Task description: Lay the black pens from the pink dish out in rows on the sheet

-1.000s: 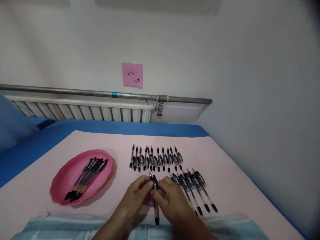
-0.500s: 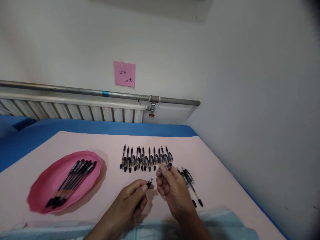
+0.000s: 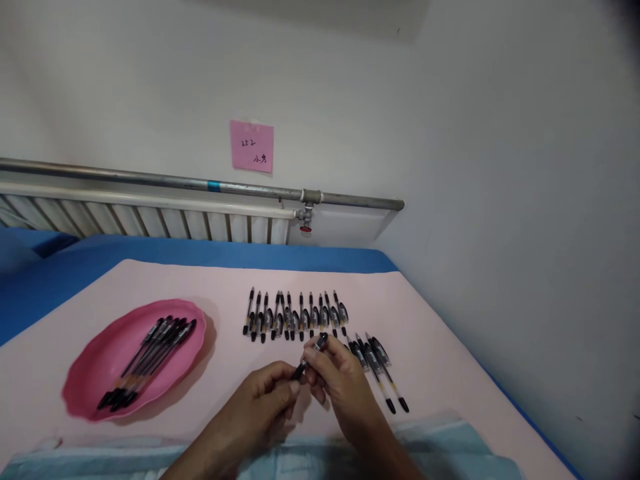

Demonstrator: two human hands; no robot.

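Note:
Between thumb and fingers, my left hand [image 3: 265, 397] grips a black pen [image 3: 299, 371], most of its barrel hidden in the palm. My right hand [image 3: 337, 380] pinches a black pen cap [image 3: 319, 343], which sits over the pen's tip. How far the cap is pushed on I cannot tell. Beyond my hands lies a row of uncapped pens [image 3: 301, 300], with loose caps [image 3: 305, 320] among them. Right of my right hand are a few more uncapped pens [image 3: 387, 380] with caps beside them. Several capped pens [image 3: 155, 360] lie in a pink dish [image 3: 90, 373] at left.
A pink sheet [image 3: 225, 293] covers the blue-edged table [image 3: 200, 252]. Light blue cloth [image 3: 440, 453] lies along the near edge. A radiator [image 3: 190, 223], a metal pipe [image 3: 260, 192] and a red-handled valve [image 3: 305, 229] are at the back wall, under a pink note [image 3: 252, 147].
My right hand has moved left to my left hand, bringing the cap onto the pen's bare tip. The whole view has shifted slightly.

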